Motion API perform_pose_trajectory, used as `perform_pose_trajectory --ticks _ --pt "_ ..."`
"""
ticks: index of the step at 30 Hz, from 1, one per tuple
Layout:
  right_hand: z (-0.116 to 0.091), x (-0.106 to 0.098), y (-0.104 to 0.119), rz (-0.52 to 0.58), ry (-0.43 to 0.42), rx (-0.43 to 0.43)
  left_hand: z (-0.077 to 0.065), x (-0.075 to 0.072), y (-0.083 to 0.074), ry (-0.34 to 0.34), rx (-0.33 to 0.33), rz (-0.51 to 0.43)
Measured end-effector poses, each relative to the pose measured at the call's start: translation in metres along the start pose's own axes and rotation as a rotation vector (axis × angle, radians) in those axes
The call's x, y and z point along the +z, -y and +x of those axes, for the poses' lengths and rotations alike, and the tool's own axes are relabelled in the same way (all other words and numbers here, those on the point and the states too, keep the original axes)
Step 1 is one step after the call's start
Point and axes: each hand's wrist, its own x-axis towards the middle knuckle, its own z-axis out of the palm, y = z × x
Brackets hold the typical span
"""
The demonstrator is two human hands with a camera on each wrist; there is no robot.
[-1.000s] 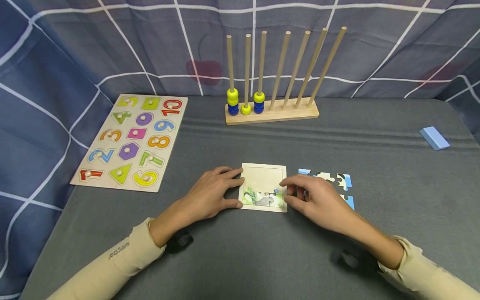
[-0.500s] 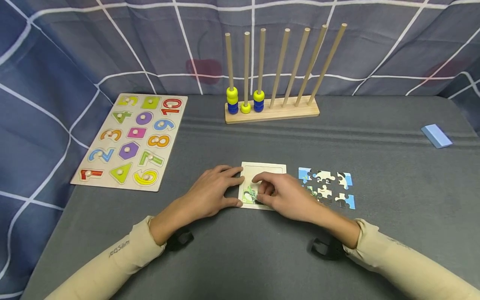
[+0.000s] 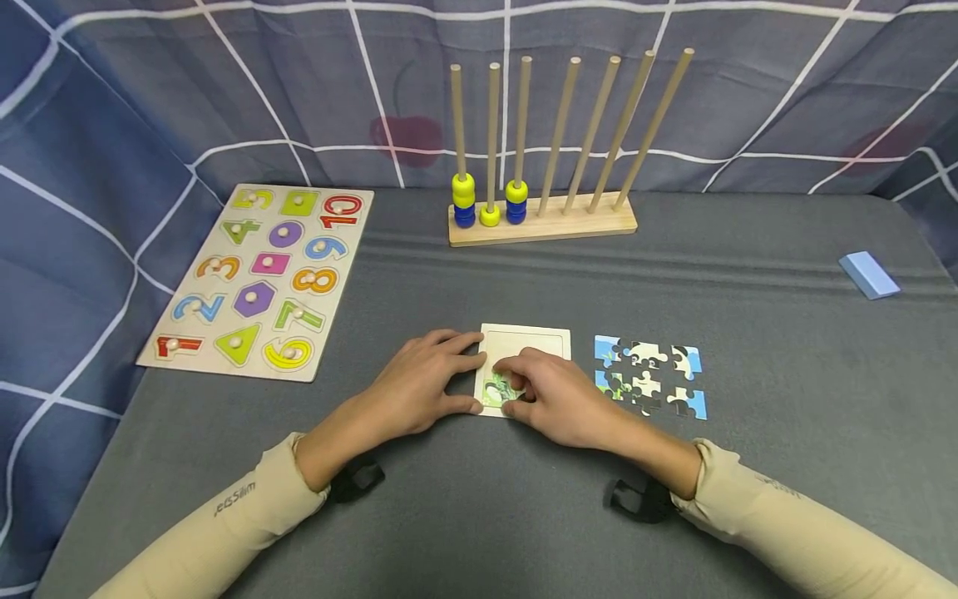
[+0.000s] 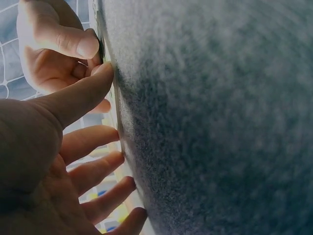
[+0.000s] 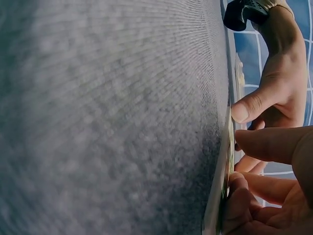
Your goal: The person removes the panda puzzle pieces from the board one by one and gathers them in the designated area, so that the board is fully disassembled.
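Observation:
A square wooden puzzle tray (image 3: 554, 330) lies at the middle of the table. My left hand (image 3: 419, 387) has its spread fingertips and thumb along the tray's left edge. Over the tray's lower part is my right hand (image 3: 561, 395), its thumb and index finger pinching a jigsaw piece, mostly covered by the hand. A dark sliver of that piece shows beside the thumb (image 4: 88, 47) in the left wrist view. Green printing of a jigsaw piece (image 3: 496, 393) shows at the tray's lower left. Several loose panda jigsaw pieces (image 3: 647, 385) lie right of the tray.
A number-and-shape peg board (image 3: 318, 320) lies at the left. Behind the tray stands a wooden peg rack (image 3: 584, 226) with yellow and blue rings on its left pegs. A light blue block (image 3: 870, 275) sits far right. A checked curtain (image 3: 419, 91) hangs behind.
My right hand has moved left from the tray's right edge to over its lower part, uncovering the loose pieces. My left hand has kept its place at the left edge.

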Motion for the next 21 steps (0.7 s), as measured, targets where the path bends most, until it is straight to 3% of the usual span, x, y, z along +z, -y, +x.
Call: perform_pose_trajectory --ticks 12,21 --pt "0.0 0.0019 0.0024 -0.046 0.024 0.022 0.0007 0.0009 0.0001 0.009 -0.005 0.001" --pt "-0.001 0.0036 0.0009 -0.018 -0.034 0.008 0.001 0.0005 -0.0006 0.001 -0.005 0.001"
